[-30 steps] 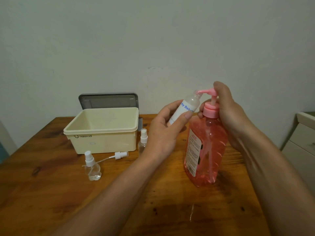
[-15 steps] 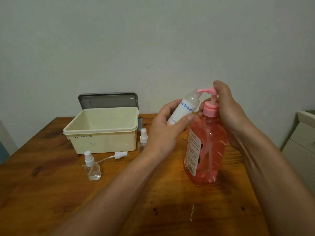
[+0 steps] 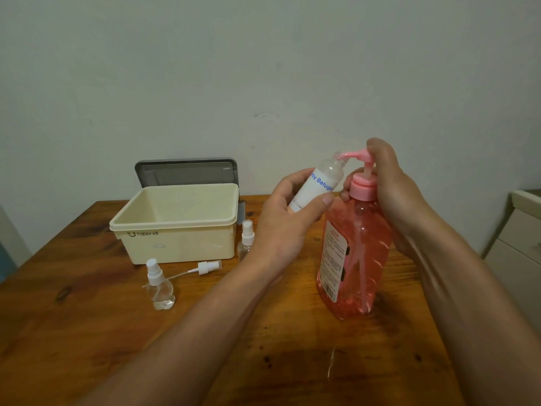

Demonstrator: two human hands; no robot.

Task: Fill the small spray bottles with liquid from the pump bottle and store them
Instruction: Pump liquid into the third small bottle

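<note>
Wooden table (image 3: 87, 332) against a plain pale wall (image 3: 263, 68). L hand (image 3: 287, 224) grips a white labelled bottle (image 3: 317, 186), thumb across the front & fingers curled behind, holding it tilted w/ its open neck up at the spout of the pump bottle (image 3: 354, 253); neck & spout tip meet, can't tell if anything flows. Pump bottle stands upright on the table right of centre, pink liquid nearly to the shoulder, label facing left. R hand (image 3: 392, 194) wraps the pink collar from the right, fingertips showing on the collar's left side, one finger on top of the pump head (image 3: 358, 155), which sits raised on its stem. Left of the hands: cream storage box (image 3: 175, 238), open, w/ a grey lid (image 3: 187, 171) on edge behind it. Small clear spray bottle (image 3: 159, 285) stands in front of the box, cap on; loose spray cap (image 3: 209, 266) w/ dip tube lies just beside it; another capped mini sprayer (image 3: 246, 238) stands by the box's right corner, partly behind the L wrist. Wet streak (image 3: 332, 364) near the table's front. Pale cabinet (image 3: 521, 230) at far right.
</note>
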